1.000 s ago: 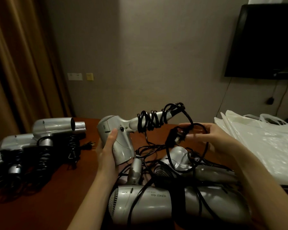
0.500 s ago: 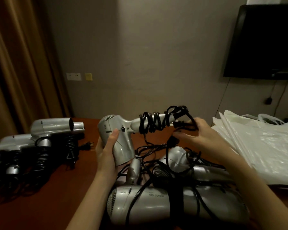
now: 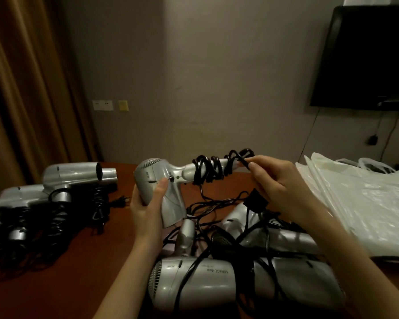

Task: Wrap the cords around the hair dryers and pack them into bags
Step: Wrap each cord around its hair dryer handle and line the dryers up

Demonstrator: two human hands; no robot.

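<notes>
While left hand (image 3: 148, 203) grips silver dryer (image 3: 161, 189) by body, mid frame above table (image 3: 90, 261), right hand (image 3: 272, 180) pinches black cord (image 3: 209, 172) near handle tip. Cord coiled round handle; plug (image 3: 256, 201) hangs below right hand. Loose dryers (image 3: 217, 282) tangled at bottom. 3 wrapped dryers (image 3: 55, 192) at left. Bags (image 3: 366, 199) at right.

One marking can be read: "MIRAGE 4600", or close to it since the digits are blurred, printed upside down to the viewer on the barrel of the large silver hair dryer (image 3: 217, 284) lying at 6 o'clock on the table. A faint small mark sits near its rear grille, and another on the held hair dryer (image 3: 161, 187) at centre; both are too blurred to read.
</notes>
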